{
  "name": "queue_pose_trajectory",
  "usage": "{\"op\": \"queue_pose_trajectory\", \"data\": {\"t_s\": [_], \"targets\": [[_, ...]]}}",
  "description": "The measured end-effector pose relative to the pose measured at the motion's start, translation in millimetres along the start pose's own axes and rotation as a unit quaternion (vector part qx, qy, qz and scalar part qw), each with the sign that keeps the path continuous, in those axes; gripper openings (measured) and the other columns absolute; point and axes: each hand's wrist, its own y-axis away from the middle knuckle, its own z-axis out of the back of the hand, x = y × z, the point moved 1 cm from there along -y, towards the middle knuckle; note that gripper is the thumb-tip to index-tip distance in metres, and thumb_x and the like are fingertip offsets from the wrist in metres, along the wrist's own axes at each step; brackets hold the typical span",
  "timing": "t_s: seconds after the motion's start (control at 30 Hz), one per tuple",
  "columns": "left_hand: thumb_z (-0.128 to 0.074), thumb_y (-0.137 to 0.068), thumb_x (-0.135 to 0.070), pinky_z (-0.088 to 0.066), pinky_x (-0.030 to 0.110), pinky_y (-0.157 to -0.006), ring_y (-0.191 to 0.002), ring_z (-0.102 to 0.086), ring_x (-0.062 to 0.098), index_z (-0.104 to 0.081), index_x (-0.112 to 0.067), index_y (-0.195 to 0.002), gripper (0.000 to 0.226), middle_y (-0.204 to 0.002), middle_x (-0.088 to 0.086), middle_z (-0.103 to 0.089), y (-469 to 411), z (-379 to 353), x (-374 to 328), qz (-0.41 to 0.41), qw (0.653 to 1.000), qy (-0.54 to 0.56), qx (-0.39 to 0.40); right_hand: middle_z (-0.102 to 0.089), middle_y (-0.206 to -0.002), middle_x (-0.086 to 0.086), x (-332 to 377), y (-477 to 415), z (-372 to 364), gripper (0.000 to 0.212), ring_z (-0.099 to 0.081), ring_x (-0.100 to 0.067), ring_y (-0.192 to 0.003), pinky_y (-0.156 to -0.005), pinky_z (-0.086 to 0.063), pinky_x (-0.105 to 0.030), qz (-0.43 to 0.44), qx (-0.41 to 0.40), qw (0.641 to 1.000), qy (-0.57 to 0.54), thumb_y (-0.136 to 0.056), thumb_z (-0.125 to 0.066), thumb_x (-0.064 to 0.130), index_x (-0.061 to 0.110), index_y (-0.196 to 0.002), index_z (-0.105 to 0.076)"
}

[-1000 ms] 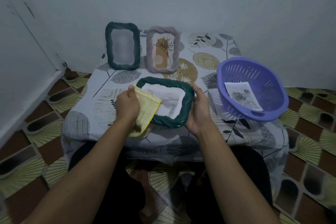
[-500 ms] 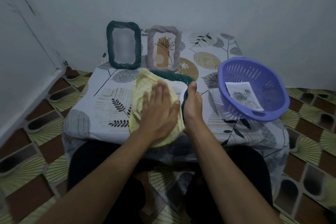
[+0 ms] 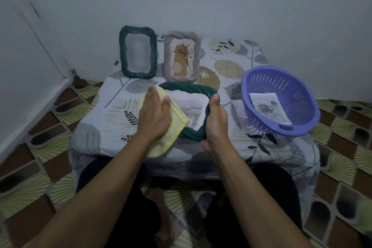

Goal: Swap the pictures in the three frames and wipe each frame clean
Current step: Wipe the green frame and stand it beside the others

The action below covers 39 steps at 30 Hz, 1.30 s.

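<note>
Three picture frames, one cloth, one basket and two bare hands fill my head-camera view of the low table (image 3: pixel 112 115). I take the purple basket (image 3: pixel 306 106), at the table's right edge, as my marker.

Two of the frames are dark green and one is grey. The standing green frame (image 3: pixel 138 52) and the grey frame (image 3: pixel 182 56) are upright side by side against the wall, behind and to the left of the basket, the grey one the nearer of the two. The flat green frame (image 3: pixel 187 88) lies face up just left of the basket without touching it, and a pale framed picture (image 3: pixel 191 106) shows inside its rope-like rim. One loose picture (image 3: pixel 268 107) lies inside the basket; I cannot tell whether more sheets sit beneath it.

The left hand (image 3: pixel 154 117) is at the end of the flat frame farthest from the basket. Its fingers (image 3: pixel 153 94) are straight and together, pressing the single yellow cloth (image 3: pixel 178 119) down over that end, so the cloth lies between palm and frame and spills off the near rim. The right hand (image 3: pixel 216 121) grips the frame's basket-side rim: the thumb is hooked over the top edge and the remaining fingers curl out of sight under it. About half of the framed picture is exposed between the two hands.
</note>
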Motion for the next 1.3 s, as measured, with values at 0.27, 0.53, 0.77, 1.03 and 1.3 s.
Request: {"op": "queue_pose_trajectory", "data": {"t_s": [0.27, 0.53, 0.77, 1.03, 1.3], "targets": [[0.001, -0.091, -0.063, 0.015, 0.035, -0.122, -0.148, 0.026, 0.007, 0.014, -0.015, -0.157, 0.082, -0.163, 0.0, 0.024, 32.7, -23.3, -4.3, -0.173, 0.977, -0.105, 0.068, -0.056, -0.051, 0.007, 2.6, -5.1, 3.2, 0.043, -0.056, -0.012, -0.049, -0.052, -0.046, -0.027, -0.016, -0.031, 0.999, 0.014, -0.106, -0.038, 0.043, 0.012, -0.083, -0.054], [-0.014, -0.102, -0.061, -0.029, 0.043, -0.111, -0.139, -0.04, 0.036, -0.036, -0.012, -0.15, 0.071, -0.151, 0.022, -0.041, -12.1, 26.5, -12.2, 0.129, 0.987, 0.094, 0.008, -0.063, -0.062, 0.0, 0.9, 5.7, 10.1, 0.045, -0.061, -0.018, -0.057, -0.054, -0.048, -0.027, -0.022, 0.045, 0.998, 0.038, -0.106, -0.037, 0.044, 0.009, -0.087, -0.058], [-0.016, -0.102, -0.058, -0.028, 0.049, -0.112, -0.144, -0.03, 0.036, -0.018, -0.009, -0.153, 0.071, -0.16, 0.017, -0.023, -3.4, 18.7, -30.0, 0.026, 0.997, -0.045, -0.05, -0.069, -0.068, 0.004, 0.7, -0.3, 6.2, 0.042, -0.067, -0.014, -0.065, -0.061, -0.054, -0.03, 0.003, 0.057, 0.998, 0.026, -0.107, -0.037, 0.042, 0.012, -0.09, -0.062], [0.001, -0.091, -0.05, 0.009, 0.038, -0.124, -0.151, 0.021, 0.018, 0.015, -0.012, -0.155, 0.076, -0.163, 0.007, 0.021, 36.8, -20.5, -39.4, -0.225, 0.962, -0.145, 0.062, -0.066, -0.094, -0.003, 1.1, -17.1, 7.3, 0.047, -0.064, -0.013, -0.084, -0.064, -0.053, -0.019, -0.001, 0.002, 0.998, 0.058, -0.107, -0.036, 0.044, 0.006, -0.109, -0.063], [-0.002, -0.098, -0.063, 0.002, 0.054, -0.121, -0.152, 0.009, 0.033, 0.01, -0.033, -0.157, 0.067, -0.167, -0.003, 0.009, -1.8, 2.7, -7.1, -0.052, 0.992, -0.109, -0.04, -0.069, -0.106, -0.025, 7.2, -15.7, 18.0, 0.055, -0.068, -0.035, -0.095, -0.086, -0.053, -0.046, -0.029, 0.076, 0.996, 0.038, -0.105, -0.039, 0.047, 0.0, -0.117, -0.064]]}}
